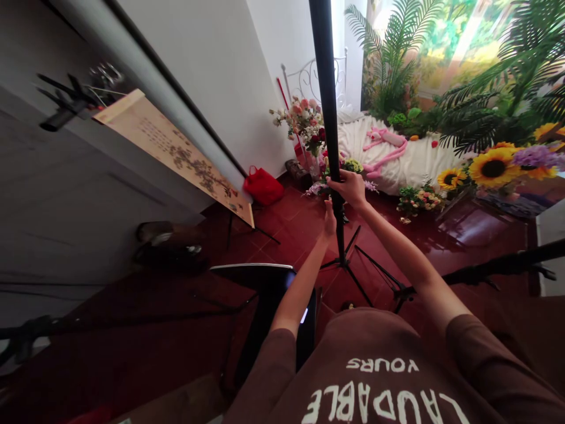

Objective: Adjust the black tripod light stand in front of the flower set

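A black light stand [339, 235] rises from spread tripod legs on the floor in front of me, its pole running up past the top of the view. My right hand [352, 188] is closed around the pole from the right side. Slightly lower, my left hand [329, 222] grips the same pole from the left, thumb pointing up; its other fingers are mostly hidden. Close behind both hands are bunches of artificial flowers [304, 118].
Left stands a hanging scroll [185, 156] with a red bag [263, 185] beyond it. A black chair-like object [265, 294] sits by my left arm. Another black stand [485, 268] crosses at right. Sunflowers [493, 168] and a white-draped bed [424, 165] lie beyond.
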A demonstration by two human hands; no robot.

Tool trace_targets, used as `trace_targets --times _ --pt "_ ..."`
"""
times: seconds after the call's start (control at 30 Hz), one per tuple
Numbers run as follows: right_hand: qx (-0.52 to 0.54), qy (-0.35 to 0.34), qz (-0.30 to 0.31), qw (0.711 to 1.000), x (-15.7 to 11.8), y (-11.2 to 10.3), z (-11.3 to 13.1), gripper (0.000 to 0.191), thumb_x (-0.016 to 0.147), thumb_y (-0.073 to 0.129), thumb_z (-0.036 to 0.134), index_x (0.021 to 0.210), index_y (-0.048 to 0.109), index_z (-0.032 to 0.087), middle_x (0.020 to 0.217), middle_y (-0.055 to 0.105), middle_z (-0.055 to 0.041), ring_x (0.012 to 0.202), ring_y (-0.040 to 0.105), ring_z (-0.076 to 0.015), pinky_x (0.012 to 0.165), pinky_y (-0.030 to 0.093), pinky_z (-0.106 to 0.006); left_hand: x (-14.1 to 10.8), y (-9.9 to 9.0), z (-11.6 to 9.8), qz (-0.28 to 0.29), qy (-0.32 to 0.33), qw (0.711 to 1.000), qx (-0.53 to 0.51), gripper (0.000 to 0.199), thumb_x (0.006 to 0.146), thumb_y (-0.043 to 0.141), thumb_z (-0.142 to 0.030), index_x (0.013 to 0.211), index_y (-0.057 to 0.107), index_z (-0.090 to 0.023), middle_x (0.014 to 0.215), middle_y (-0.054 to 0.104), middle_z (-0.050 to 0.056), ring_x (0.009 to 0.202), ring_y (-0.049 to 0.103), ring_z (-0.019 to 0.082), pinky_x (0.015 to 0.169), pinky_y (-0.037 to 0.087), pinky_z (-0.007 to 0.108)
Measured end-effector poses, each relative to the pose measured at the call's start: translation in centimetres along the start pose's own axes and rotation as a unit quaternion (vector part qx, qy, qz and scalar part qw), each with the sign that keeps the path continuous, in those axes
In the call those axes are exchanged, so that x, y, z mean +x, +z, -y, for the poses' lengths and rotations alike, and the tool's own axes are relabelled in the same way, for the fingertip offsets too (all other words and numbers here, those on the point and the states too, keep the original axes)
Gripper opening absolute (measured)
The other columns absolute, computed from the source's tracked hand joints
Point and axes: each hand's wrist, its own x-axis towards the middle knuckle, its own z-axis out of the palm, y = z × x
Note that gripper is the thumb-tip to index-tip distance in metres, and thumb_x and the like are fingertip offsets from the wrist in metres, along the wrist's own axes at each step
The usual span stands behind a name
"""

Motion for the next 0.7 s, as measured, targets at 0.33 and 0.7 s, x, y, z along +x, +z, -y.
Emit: trace_targets --times 0.33,0.7 --pt "0.031 0.027 0.008 0.999 -0.2 0.5 0.1 0.031 0.080 0.064 0.050 0.088 0.069 0.020 0.082 0.069 -0.0048 0.087 0.066 -0.0225 0.068 0.047 -0.027 0.4 0.4 0.7 -0.014 0.055 0.998 -0.004 0.076 0.085 0.015 -0.078 0.095 0.064 -0.021 0.092 0.069 0.007 0.097 0.064 0.015 0.082 0.052 0.026" --pt "0.201 0.120 -0.060 0.970 -9.2 -0.8 -5.0 0.048 0.072 0.075 0.050 0.104 0.049 0.025 0.103 0.059 -0.0057 0.093 0.058 -0.0178 0.078 0.050 -0.028 0.6 0.1 1.2 -0.029 0.020 0.999 -0.014 0.068 0.086 0.023 -0.075 0.085 0.063 -0.020 0.080 0.066 0.005 0.078 0.063 0.014 0.076 0.052 0.027"
